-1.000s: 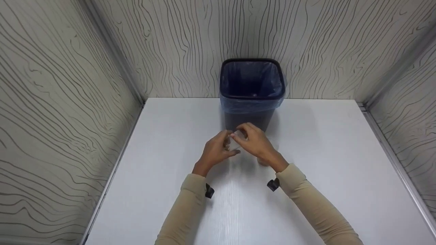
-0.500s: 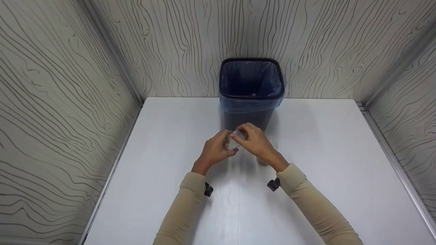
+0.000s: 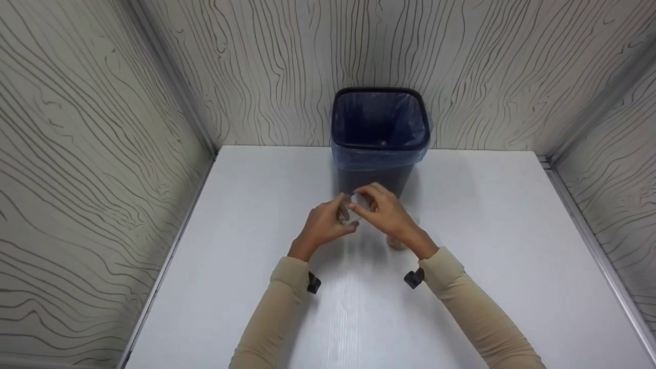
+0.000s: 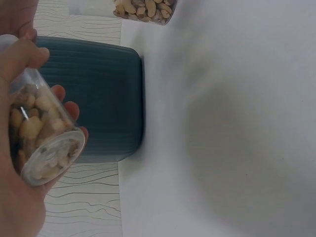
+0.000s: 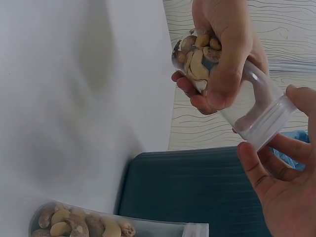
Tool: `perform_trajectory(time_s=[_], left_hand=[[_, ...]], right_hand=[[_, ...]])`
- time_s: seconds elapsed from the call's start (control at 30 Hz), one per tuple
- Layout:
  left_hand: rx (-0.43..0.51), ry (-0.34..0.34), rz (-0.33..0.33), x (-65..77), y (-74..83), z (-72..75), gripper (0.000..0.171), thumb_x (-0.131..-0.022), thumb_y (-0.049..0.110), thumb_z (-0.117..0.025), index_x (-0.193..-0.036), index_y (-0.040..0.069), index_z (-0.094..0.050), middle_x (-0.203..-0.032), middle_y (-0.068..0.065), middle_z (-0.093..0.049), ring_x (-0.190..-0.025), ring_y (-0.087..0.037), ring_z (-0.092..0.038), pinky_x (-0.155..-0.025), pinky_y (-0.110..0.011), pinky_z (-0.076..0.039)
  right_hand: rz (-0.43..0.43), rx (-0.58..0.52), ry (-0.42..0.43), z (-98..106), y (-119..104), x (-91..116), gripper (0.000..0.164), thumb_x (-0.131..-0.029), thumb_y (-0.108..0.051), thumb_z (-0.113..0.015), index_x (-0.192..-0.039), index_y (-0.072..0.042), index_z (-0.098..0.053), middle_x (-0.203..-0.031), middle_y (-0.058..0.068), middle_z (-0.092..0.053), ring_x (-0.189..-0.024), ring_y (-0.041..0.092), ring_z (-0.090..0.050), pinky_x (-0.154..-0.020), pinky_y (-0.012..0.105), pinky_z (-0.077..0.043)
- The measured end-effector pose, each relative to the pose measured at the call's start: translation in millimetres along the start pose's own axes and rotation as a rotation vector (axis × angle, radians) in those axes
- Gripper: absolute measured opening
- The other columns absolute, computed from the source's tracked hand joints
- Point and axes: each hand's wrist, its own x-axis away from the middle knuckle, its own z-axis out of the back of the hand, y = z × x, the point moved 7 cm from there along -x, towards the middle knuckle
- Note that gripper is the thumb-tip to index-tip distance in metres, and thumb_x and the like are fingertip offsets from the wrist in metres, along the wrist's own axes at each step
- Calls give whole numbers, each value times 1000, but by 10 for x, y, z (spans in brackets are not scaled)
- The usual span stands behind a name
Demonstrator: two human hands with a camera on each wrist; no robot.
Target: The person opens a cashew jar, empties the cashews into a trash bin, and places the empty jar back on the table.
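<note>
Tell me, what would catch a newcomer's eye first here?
Probably the dark bin, lined with a blue bag, standing at the far edge of the white table before the wood-patterned wall. Next, the tilted clear jar of nuts in front of it: the left hand grips its body, the right hand its capped end. A second nut jar stands by the right wrist.

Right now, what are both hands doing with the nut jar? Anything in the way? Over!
Left hand grips tilted nut jar. Right hand pinches its clear cap. Second nut jar close by, bin behind; neither looks in the way.
</note>
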Motion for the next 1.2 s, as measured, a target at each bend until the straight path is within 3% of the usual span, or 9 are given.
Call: perform_trajectory(time_s=[0.17,0.57,0.83,1.2], left_hand=[[-4,-3,7,4,4,24,51,-89,31,-84,-132,17,-61,-94,1,-75,-78,-12,-68,-69,-30,-56],[-21,-2,15,3,-2,17,48,-88,32,-83,-129,15,-64,-94,2,-74,-78,-11,-68,-69,-31,-56],[-34,-1,3,-8,10,23,43,-88,32,-84,-123,16,-65,-91,3,-73,-76,-9,-66,-68,-29,-54],[-13,-22,21,-19,12,12,39,-87,32,-84,-119,19,-65,-89,4,-71,-75,-8,-65,-66,-29,-53]], right_hand=[[23,-6,-23,-16,-4,-7,45,-100,-35,-76,-133,-5,-69,-112,8,-64,-93,28,-63,-78,29,-50],[30,-11,-45,-6,-16,4,46,-100,-35,-75,-135,-6,-69,-115,8,-64,-94,23,-58,-76,28,-49],[54,-31,-52,-1,-17,7,45,-100,-31,-77,-137,-7,-67,-124,14,-66,-99,23,-59,-85,37,-51],[53,-31,-66,12,-18,17,48,-100,-30,-76,-139,-5,-66,-130,9,-64,-107,26,-61,-93,46,-53]])
